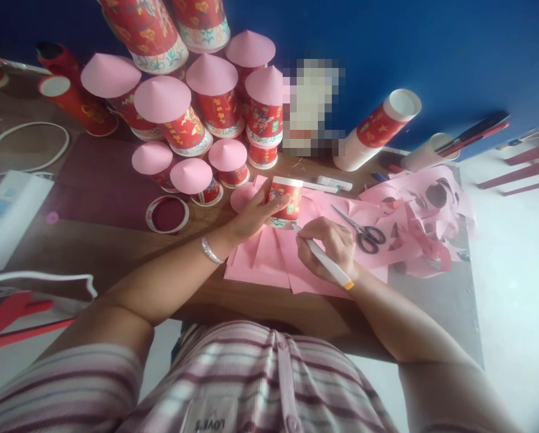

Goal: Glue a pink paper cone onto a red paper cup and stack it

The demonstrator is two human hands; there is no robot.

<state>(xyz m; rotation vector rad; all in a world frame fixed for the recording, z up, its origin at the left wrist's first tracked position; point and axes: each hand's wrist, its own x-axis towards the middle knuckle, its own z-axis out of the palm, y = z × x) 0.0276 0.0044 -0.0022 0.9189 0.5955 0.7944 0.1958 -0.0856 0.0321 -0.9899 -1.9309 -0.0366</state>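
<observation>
In my left hand (253,219) is a small red paper cup (287,201) with a white rim and a picture on its side. My fingers wrap around it from the left. A white marker (325,261) with an orange end sits in my right hand (334,243), its tip close to the cup's lower white band; whether it touches I cannot tell. Green strokes show on that band. Beneath both hands lie pink paper sheets (269,264). Black-handled scissors (369,239) rest just right of my right hand.
Behind stand several red cylinders with pink cone tops (162,99). Pink paper scraps (431,222) heap at the right. A glue stick (334,183), a white tube with a red band (377,129) and a roll of tape (167,214) are around. A power strip (17,216) lies left.
</observation>
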